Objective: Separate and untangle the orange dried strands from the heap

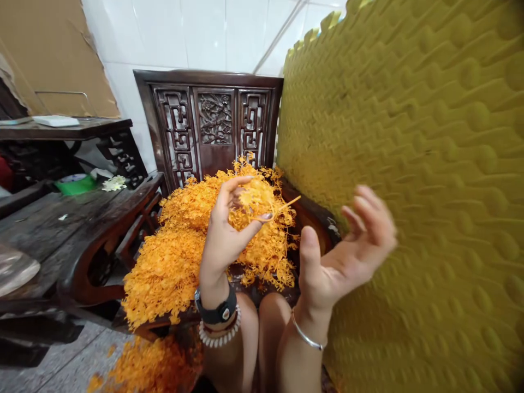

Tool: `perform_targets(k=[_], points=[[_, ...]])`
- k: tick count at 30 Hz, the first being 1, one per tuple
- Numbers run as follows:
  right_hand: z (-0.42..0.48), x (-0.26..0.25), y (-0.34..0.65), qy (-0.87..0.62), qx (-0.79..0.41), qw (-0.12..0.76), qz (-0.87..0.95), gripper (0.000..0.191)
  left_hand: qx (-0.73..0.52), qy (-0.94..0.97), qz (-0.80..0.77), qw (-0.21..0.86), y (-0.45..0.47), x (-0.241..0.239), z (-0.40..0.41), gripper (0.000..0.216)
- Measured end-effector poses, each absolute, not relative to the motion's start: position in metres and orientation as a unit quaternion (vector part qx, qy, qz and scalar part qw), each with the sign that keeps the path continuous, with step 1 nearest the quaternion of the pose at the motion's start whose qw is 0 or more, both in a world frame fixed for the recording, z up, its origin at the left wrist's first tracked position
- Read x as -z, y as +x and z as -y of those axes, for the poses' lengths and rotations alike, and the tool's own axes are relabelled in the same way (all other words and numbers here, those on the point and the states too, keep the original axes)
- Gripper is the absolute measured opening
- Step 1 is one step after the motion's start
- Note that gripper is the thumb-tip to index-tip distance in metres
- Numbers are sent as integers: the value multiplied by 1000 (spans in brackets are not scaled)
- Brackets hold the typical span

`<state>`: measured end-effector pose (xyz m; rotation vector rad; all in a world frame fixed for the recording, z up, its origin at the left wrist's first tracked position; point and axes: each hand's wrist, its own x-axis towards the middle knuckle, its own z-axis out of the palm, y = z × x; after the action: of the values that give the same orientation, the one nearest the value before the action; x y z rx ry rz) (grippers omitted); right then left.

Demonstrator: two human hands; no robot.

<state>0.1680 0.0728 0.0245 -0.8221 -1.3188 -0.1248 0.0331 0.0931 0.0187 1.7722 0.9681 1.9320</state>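
Observation:
Between the curved fingers and thumb of my left hand (229, 218) is an orange-yellow plastic flower piece (257, 197), with a thin stem sticking out to the right. My right hand (347, 251) is raised beside it, palm up, thumb and fingers spread, with nothing visible in it. Its fingertips are slightly blurred. Behind and below my left hand lies a large heap of similar orange plastic pieces (176, 267), piled on the seat of a dark carved wooden chair (215, 155).
A big yellow foam mat (409, 164) stands upright close on my right. At left is a dark wooden table (36, 234) with a green container (77, 184) and a pale flower piece (114, 183). More orange pieces (143, 365) lie low near the floor.

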Motion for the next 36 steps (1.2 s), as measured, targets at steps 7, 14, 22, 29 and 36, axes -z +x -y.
perform_targets(k=[7, 14, 22, 29, 36], points=[[-88, -10, 188, -365, -175, 569, 716, 11, -660, 657, -279, 236, 50, -16, -93, 63], [-87, -7, 203, -366, -254, 563, 696, 9, -587, 647, -223, 433, 58, -12, -98, 55], [-94, -4, 203, -299, -345, 638, 620, 15, -601, 591, -272, 464, 67, -15, -102, 17], [-99, -3, 204, -266, -361, 655, 608, 37, -653, 588, -260, 400, 60, -13, -104, 18], [-99, -4, 204, -330, -429, 486, 686, 13, -631, 611, -273, 392, 59, -9, -111, 18]])
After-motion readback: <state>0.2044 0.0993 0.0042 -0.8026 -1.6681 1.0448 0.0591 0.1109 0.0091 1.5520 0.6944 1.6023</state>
